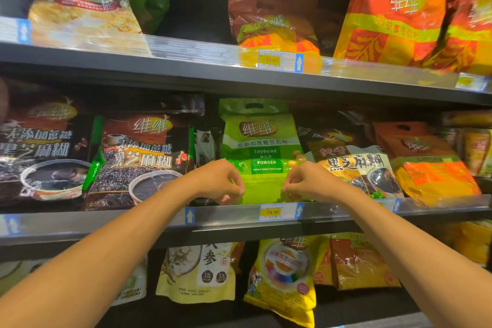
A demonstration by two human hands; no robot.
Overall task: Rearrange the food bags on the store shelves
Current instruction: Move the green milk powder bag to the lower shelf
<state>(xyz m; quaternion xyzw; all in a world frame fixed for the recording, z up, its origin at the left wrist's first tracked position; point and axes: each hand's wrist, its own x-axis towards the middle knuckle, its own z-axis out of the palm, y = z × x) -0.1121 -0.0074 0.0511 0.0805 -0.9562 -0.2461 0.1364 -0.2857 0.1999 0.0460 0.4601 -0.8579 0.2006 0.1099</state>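
Two bare forearms reach in from 7 and 5 o'clock, over the grey metal middle shelf [106, 231] and its yellow price label [273, 212], which sits at 6 o'clock just below the hands. The left hand [221, 182] and the right hand [308, 184] meet the glossy green plastic soybean-powder bag [255, 146] low on its face, the left at the bag's 7 o'clock corner and the right at its 5 o'clock corner. On both hands the fingers [237, 186] are curled in narrow and appear to pinch the lower side edges of the green bag, though the fingertip contact is partly hidden by the knuckles.

That bag stands upright at the front edge of the middle shelf, its punched handle at 12 o'clock. It is wedged between a black sesame-paste pouch with a bowl picture [141, 160] at 9 o'clock and a yellow-and-black sesame pouch [354, 168] at 3 o'clock; the yellow-and-black one leans against it.

The step in hand looks like squaring or pulling forward this one bag. Next, the move likely calls for an even two-handed tug or nudge so its base seats flat without dragging the neighbours. Farther up, at 12 o'clock on the upper shelf, stands a brown-and-orange foil bag [274, 21].
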